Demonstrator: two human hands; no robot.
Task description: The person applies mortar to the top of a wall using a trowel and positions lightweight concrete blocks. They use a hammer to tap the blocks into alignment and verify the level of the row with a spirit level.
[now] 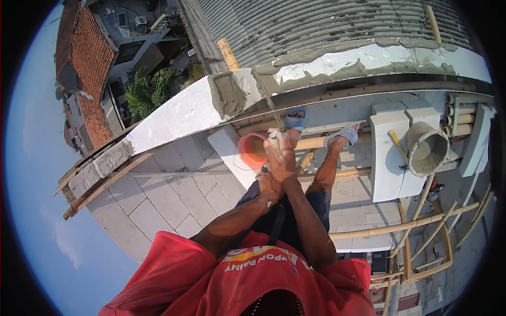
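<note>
My right hand (283, 158) is closed around the pale handle of a hand saw (269, 102). Its long, narrow blade is seen nearly edge-on and reaches away from me across the top of the white block wall (179, 108). Beside the blade, on the left, a patch of grey mortar (229, 95) covers part of the block. My left hand (269, 184) is closed and pressed against my right wrist; its fingers are partly hidden. Just left of my hands stands an orange bucket (252, 151).
Bamboo poles (363, 138) and planks form scaffolding under my sandalled feet. To the right, a mortar bucket (428, 150) and a yellow-handled tool (398, 145) rest on white blocks (387, 174). A corrugated roof (337, 26) lies beyond the wall; a drop opens at left.
</note>
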